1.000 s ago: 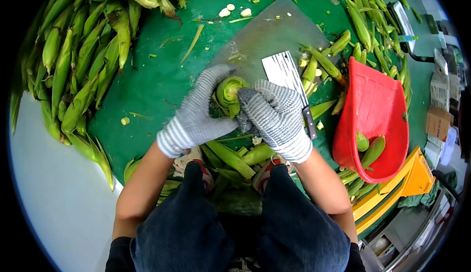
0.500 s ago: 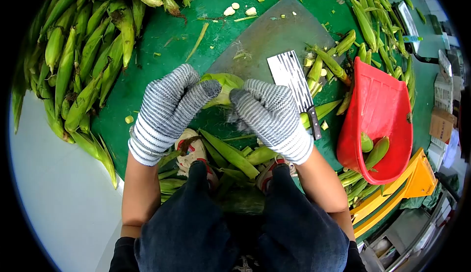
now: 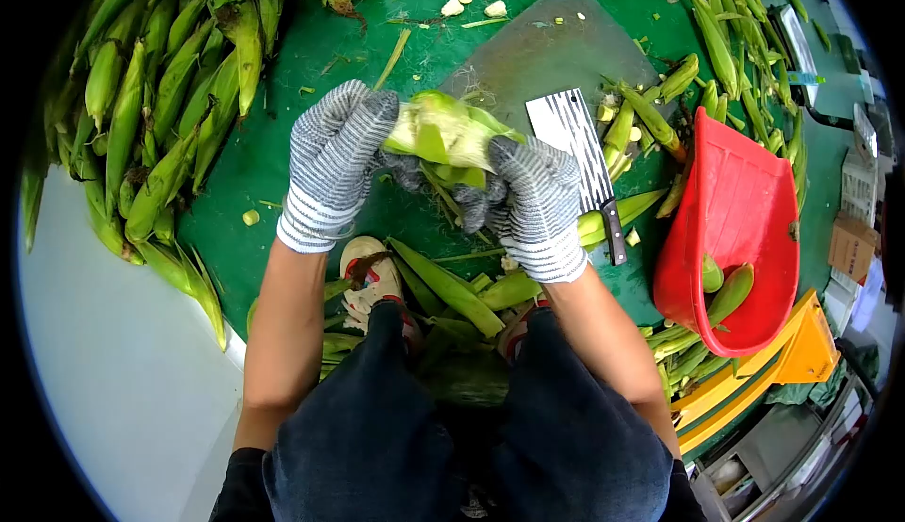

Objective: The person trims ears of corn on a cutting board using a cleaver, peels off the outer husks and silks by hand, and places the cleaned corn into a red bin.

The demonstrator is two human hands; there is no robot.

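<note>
Corn in husk — was partly covered by left hand and right hand; pale middle was blurred. Corn pile — was cut off by the top edge. Right shoe: was mostly hidden behind a trouser leg.

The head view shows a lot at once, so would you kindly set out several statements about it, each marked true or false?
1. The left hand and the right hand both wear grey-and-white striped knit gloves. True.
2. The broad-bladed cleaver with a dark handle is gripped by the right hand. False: it lies beside that hand, ungripped.
3. Green, husk-covered corn ears sit inside the red plastic scoop. True.
4. The pale green, partly peeled corn ear is lying loose, untouched. False: both hands hold it.
5. The translucent grey flat board lies on the green surface. True.
</note>
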